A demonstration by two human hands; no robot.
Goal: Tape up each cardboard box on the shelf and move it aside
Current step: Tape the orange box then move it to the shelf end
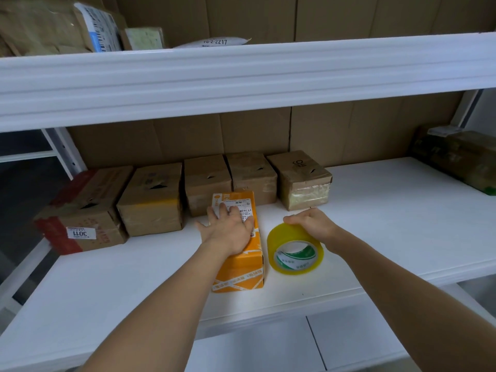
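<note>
One orange box [241,253] lies on the white shelf [389,224] under our left hand [228,226], fingers spread flat on its label. Just right of it our right hand [311,224] grips a yellow tape roll [295,251] standing on edge. Beyond both hands, 5 brown boxes [206,181] line the back w/ tape on them.

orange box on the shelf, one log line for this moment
left hand flat on orange cardboard box | right hand grips yellow tape roll | taping not begun
</note>
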